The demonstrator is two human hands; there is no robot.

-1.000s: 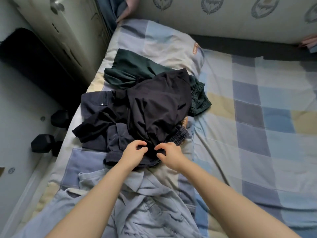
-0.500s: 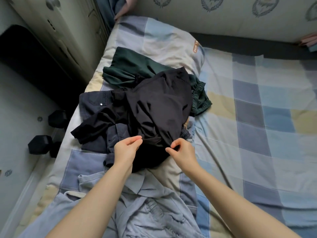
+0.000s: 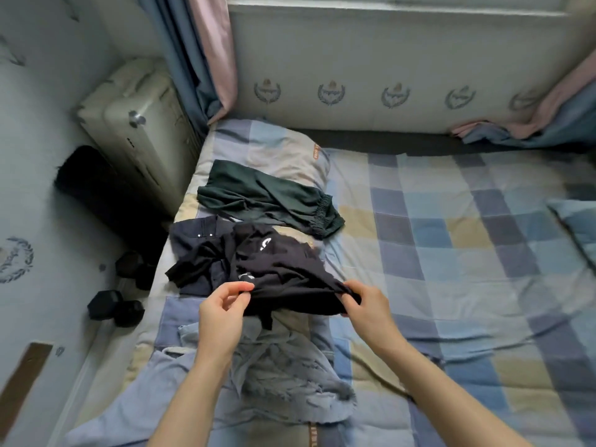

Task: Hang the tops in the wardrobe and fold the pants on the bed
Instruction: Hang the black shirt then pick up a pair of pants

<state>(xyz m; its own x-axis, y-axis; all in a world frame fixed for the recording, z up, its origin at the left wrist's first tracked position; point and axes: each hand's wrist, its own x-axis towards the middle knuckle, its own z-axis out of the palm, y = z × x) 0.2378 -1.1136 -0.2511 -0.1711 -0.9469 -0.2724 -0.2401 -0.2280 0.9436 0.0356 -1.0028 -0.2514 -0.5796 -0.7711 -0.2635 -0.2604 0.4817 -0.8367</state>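
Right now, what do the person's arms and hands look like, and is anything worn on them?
Both forearms are bare up to the frame edge: no sleeves show. The left hand and right hand wear no gloves, and no rings, watch or bracelet are visible.

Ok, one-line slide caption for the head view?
Both hands, left hand and right hand, pinch the black garment above the checked bed, dark green pants lying beyond.

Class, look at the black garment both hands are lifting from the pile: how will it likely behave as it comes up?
The black garment is probably floppy: it sags between the left hand and right hand. It seems light, since fingertip pinches hold it. Its trailing part may drag the navy garment beneath.
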